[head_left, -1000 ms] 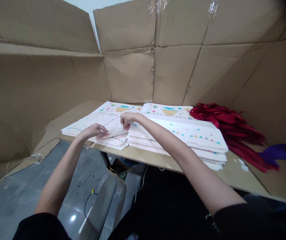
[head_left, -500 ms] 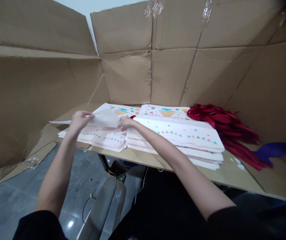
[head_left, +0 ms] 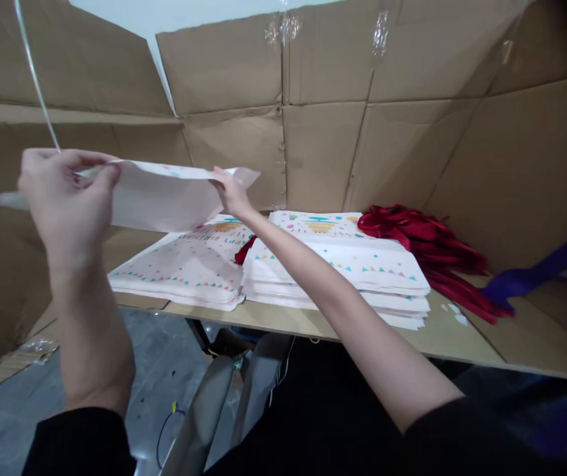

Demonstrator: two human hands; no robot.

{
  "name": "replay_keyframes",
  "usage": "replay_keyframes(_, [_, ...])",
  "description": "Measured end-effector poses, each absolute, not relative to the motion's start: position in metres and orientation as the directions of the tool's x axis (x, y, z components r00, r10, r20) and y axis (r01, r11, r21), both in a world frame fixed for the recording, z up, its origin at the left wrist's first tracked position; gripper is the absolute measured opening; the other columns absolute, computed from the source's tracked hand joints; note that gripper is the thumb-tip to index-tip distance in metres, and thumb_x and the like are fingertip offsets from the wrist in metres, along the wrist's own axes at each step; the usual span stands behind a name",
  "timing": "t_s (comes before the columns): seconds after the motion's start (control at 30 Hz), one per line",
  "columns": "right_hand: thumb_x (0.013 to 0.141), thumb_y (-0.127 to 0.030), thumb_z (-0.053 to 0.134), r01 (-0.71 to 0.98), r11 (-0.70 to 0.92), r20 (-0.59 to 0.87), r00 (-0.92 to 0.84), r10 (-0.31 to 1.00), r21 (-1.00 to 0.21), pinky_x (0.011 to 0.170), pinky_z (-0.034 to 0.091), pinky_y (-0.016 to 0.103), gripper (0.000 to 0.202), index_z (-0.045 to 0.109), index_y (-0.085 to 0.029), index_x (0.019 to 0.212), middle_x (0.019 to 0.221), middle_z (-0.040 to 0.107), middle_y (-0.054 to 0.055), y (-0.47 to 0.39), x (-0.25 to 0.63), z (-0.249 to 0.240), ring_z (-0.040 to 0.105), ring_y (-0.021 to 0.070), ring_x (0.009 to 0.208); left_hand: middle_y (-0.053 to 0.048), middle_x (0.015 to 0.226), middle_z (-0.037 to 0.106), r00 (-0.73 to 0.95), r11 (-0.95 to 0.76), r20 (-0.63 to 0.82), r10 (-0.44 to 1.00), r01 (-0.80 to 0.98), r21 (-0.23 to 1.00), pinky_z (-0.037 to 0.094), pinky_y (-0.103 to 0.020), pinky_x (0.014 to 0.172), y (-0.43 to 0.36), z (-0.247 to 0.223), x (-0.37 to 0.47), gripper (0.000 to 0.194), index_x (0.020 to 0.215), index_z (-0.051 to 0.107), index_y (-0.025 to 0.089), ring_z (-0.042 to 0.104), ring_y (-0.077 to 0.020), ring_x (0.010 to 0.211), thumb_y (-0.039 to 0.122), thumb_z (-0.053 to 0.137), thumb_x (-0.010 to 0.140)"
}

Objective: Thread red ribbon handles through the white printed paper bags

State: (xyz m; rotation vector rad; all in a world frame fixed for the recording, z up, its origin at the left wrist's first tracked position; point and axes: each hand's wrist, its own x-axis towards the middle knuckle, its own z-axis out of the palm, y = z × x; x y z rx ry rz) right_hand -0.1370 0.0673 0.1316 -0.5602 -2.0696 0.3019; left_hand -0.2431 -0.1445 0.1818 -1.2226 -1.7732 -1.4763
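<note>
A white printed sheet is held up in the air between both hands, above the left stack. My left hand pinches its left end between thumb and fingers. At the right end, my right hand grips the sheet. Below lies the left stack of white sheets, printed with coloured triangles and lettering. A right stack of similar sheets, some folded over, sits beside it. Between the stacks a bit of red fabric shows.
Red ribbons lie heaped at the table's right, with a purple ribbon beside them. Cardboard walls enclose the table behind and on the sides. A grey chair stands below the front edge.
Both hands have risen with the sheet, my left hand also moving left and nearer the camera. The top of the left stack is now uncovered, and the view has shifted slightly.
</note>
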Motion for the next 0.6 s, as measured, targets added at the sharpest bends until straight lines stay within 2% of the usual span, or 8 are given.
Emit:
replay_keyframes(0.07, [0.097, -0.028, 0.037, 0.298, 0.870, 0.759, -0.430, 0.489, -0.392, 0.111, 0.028, 0.042, 0.035, 0.061, -0.024, 0.122, 0.134, 0.056, 0.004, 0.082, -0.110, 0.148, 0.043, 0.0194, 0.132, -0.002, 0.091, 0.052, -0.421, -0.055, 0.858, 0.295, 0.889, 0.455, 0.043, -0.025, 0.081, -0.136, 0.179, -0.226, 0.025, 0.099, 0.074, 0.020, 0.049, -0.0128, 0.078, 0.022, 0.065, 0.076])
replay_keyframes(0.2, [0.094, -0.021, 0.037, 0.347, 0.871, 0.765, -0.431, 0.478, -0.349, 0.112, 0.028, 0.039, 0.037, 0.064, -0.025, 0.120, 0.131, 0.059, 0.000, 0.102, -0.029, 0.153, 0.044, 0.0177, 0.131, -0.002, 0.084, 0.051, -0.335, -0.191, 0.826, 0.454, 0.869, 0.457, 0.042, -0.025, 0.071, -0.103, 0.155, -0.190, 0.016, 0.089, 0.074, 0.017, 0.046, -0.0113, 0.068, 0.022, 0.066, 0.076])
replay_keyframes(0.33, [0.090, -0.014, 0.039, 0.476, 0.795, 0.672, -0.451, 0.587, -0.375, 0.105, 0.037, 0.035, 0.039, 0.067, -0.020, 0.116, 0.125, 0.064, 0.004, 0.102, 0.062, 0.122, 0.055, 0.0187, 0.120, -0.001, 0.078, 0.053, -0.175, -0.376, 0.765, 0.620, 0.789, 0.485, 0.041, -0.027, 0.070, -0.076, 0.123, -0.142, 0.012, 0.085, 0.072, 0.018, 0.046, -0.0122, 0.066, 0.023, 0.065, 0.078])
replay_keyframes(0.4, [0.090, -0.013, 0.039, 0.558, 0.749, 0.622, -0.455, 0.637, -0.359, 0.103, 0.039, 0.034, 0.040, 0.066, -0.020, 0.119, 0.127, 0.062, 0.005, 0.091, 0.106, 0.095, 0.055, 0.0188, 0.119, -0.001, 0.079, 0.056, -0.062, -0.470, 0.713, 0.698, 0.712, 0.522, 0.041, -0.027, 0.067, -0.069, 0.105, -0.112, 0.012, 0.085, 0.071, 0.019, 0.047, -0.0124, 0.065, 0.026, 0.064, 0.079])
replay_keyframes(0.5, [0.090, -0.013, 0.039, 0.747, 0.596, 0.525, -0.394, 0.755, -0.296, 0.104, 0.036, 0.038, 0.042, 0.063, -0.021, 0.124, 0.134, 0.057, 0.007, 0.065, 0.167, 0.054, 0.050, 0.0215, 0.125, -0.002, 0.080, 0.060, 0.154, -0.567, 0.611, 0.776, 0.593, 0.571, 0.042, -0.028, 0.067, -0.062, 0.077, -0.062, 0.010, 0.079, 0.069, 0.019, 0.049, -0.0136, 0.066, 0.027, 0.064, 0.079])
replay_keyframes(0.6, [0.090, -0.016, 0.042, 0.914, 0.354, 0.466, -0.229, 0.855, -0.200, 0.108, 0.029, 0.048, 0.042, 0.061, -0.026, 0.127, 0.145, 0.046, 0.006, 0.038, 0.226, 0.028, 0.031, 0.0282, 0.138, -0.004, 0.081, 0.059, 0.304, -0.597, 0.520, 0.798, 0.513, 0.617, 0.044, -0.030, 0.068, -0.055, 0.051, -0.017, 0.009, 0.076, 0.068, 0.019, 0.052, -0.0149, 0.067, 0.027, 0.064, 0.079])
